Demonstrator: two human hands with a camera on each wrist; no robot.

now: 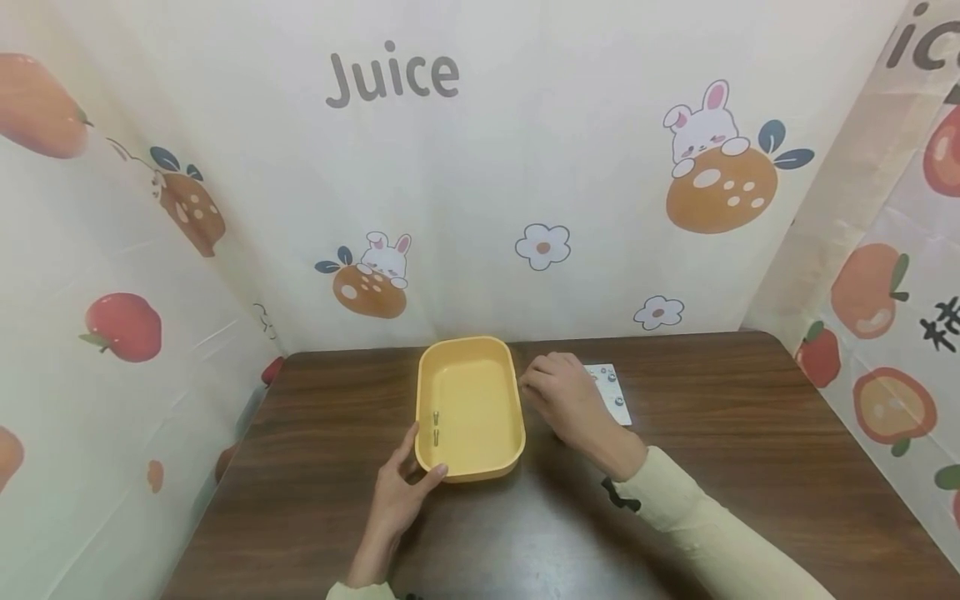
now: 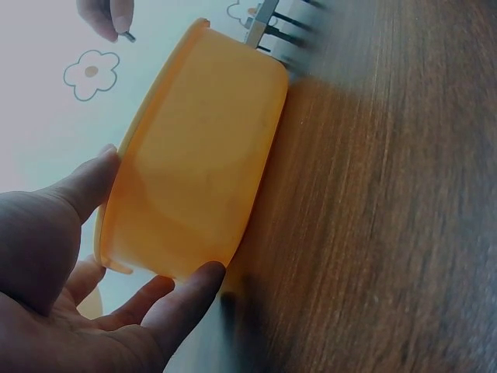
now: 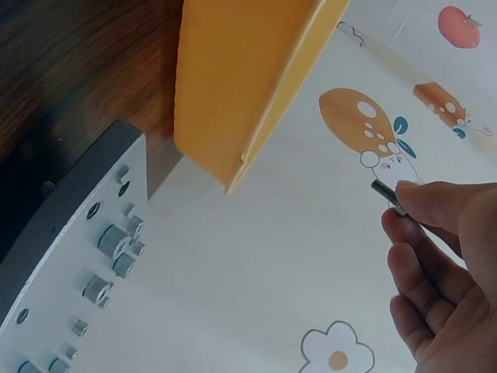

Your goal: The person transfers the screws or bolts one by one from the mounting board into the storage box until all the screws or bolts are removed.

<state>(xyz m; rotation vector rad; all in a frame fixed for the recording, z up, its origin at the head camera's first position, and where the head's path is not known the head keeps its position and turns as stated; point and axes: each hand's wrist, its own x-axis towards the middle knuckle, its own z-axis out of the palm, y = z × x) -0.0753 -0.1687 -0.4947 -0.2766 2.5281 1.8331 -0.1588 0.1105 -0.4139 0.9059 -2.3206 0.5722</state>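
Observation:
A yellow plastic bin (image 1: pixel 480 392) stands on the table, with two small metal screws (image 1: pixel 436 437) lying inside near its left wall. My left hand (image 1: pixel 397 496) grips its near left corner, thumb at the rim and fingers against the outside wall. Just past the bin's right side, my right hand (image 1: pixel 566 400) is raised. Between thumb and index finger it pinches a short threaded metal screw (image 3: pixel 386 194), clearest in the right wrist view. Partly behind that hand is a white plate (image 1: pixel 618 404) carrying several metal bolts and nuts.
The right wrist view shows the plate's dark edge (image 3: pixel 70 194) and several holes among its fasteners. A brown wood-grain table (image 1: pixel 330 475) lies under everything. Printed curtains (image 1: pixel 480 183) hang along its back and sides.

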